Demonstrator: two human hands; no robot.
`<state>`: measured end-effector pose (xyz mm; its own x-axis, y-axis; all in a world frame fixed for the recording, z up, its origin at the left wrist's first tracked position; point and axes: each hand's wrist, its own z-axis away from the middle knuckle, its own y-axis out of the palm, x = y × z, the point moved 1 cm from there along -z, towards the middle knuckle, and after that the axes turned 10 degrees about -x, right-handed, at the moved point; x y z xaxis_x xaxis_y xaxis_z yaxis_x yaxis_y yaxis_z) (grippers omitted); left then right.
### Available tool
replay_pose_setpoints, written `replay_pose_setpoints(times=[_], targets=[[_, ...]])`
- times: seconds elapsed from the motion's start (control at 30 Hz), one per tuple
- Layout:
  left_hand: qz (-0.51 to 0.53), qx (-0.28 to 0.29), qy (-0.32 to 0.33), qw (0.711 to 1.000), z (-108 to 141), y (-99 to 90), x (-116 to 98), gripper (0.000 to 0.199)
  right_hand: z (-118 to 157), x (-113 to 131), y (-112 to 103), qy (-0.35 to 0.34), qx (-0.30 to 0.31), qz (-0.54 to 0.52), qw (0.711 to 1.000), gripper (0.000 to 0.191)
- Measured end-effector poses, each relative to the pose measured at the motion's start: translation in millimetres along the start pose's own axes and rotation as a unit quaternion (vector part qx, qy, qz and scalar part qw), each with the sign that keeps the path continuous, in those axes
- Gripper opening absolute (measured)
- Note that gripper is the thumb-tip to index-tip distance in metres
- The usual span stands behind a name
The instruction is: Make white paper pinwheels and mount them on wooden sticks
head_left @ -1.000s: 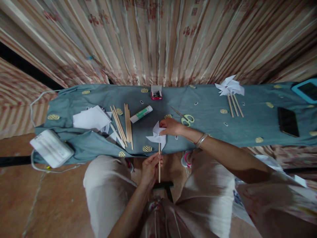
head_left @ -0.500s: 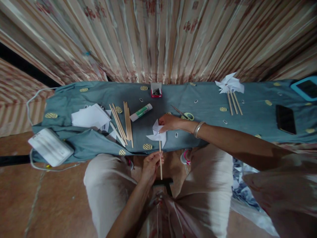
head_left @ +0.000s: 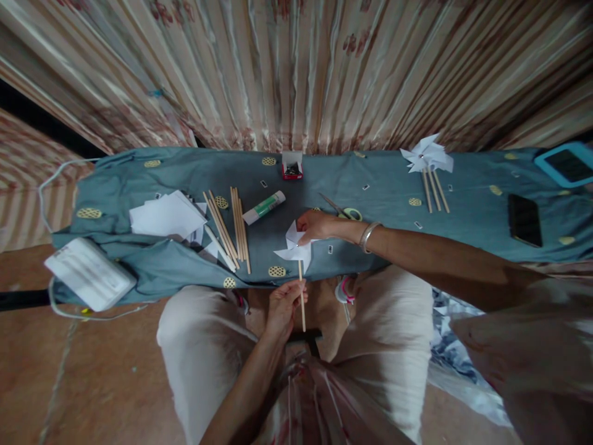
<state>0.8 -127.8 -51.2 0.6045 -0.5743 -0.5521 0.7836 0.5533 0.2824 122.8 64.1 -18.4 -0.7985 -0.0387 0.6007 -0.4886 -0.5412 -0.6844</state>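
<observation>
A white paper pinwheel (head_left: 293,250) on a thin wooden stick (head_left: 302,312) is in front of me, its blades over the table's near edge. My left hand (head_left: 283,304) pinches the stick below the blades, between thumb and fingers. My right hand (head_left: 319,225) is closed on the upper right blade, close to the pin at the centre; its fingertips are partly hidden. Just beyond the right hand lie scissors (head_left: 351,214) with pale green handles. A glue stick (head_left: 264,207) rests to the left, and a small red box of pins (head_left: 292,169) stands open behind.
Loose wooden sticks (head_left: 241,232) and a stack of white paper (head_left: 167,214) lie on the left, near a white device (head_left: 91,274) with a cable. Several finished pinwheels (head_left: 428,156), a black phone (head_left: 524,220) and a blue-framed device (head_left: 567,164) are on the right. A curtain (head_left: 296,74) hangs behind.
Both hands keep the same holds on the pinwheel, with barely any movement. The whole view has shifted slightly.
</observation>
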Motion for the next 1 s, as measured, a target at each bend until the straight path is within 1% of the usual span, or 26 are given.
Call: replay_pose_setpoints(times=[0.27, 0.4, 0.57, 0.77, 0.83, 0.9, 1.0], targets=[[0.000, 0.001, -0.005, 1.000, -1.8, -1.2, 1.1, 0.043, -0.3, -3.4, -1.1, -0.014, 0.008, -0.008, 1.000, 0.017], [0.002, -0.002, -0.002, 1.000, -1.7, -1.4, 1.5, 0.044, 2.7, -2.7, -0.5, -0.024, -0.006, -0.034, 0.999, 0.018], [0.004, 0.000, 0.008, 1.000, 3.1, -0.4, -2.5, 0.045, 8.7, -1.3, -1.3, -0.030, -0.010, -0.090, 0.995, 0.016], [0.009, 0.019, 0.024, 0.999, 10.3, 5.4, -15.1, 0.043, 24.7, -2.9, -4.8, -0.025, -0.012, -0.191, 0.981, 0.018], [0.011, 0.022, 0.026, 0.999, 10.5, 7.7, -18.2, 0.042, 32.3, -2.2, -6.1, -0.016, -0.004, -0.249, 0.968, 0.020], [0.011, 0.024, 0.028, 0.999, 10.1, 9.8, -21.1, 0.042, 39.4, -1.2, -7.0, 0.011, 0.002, -0.345, 0.938, 0.023], [0.009, 0.027, 0.033, 0.999, 9.9, 13.6, -28.4, 0.046, 46.3, -0.5, -9.4, 0.044, -0.017, -0.449, 0.892, 0.027]])
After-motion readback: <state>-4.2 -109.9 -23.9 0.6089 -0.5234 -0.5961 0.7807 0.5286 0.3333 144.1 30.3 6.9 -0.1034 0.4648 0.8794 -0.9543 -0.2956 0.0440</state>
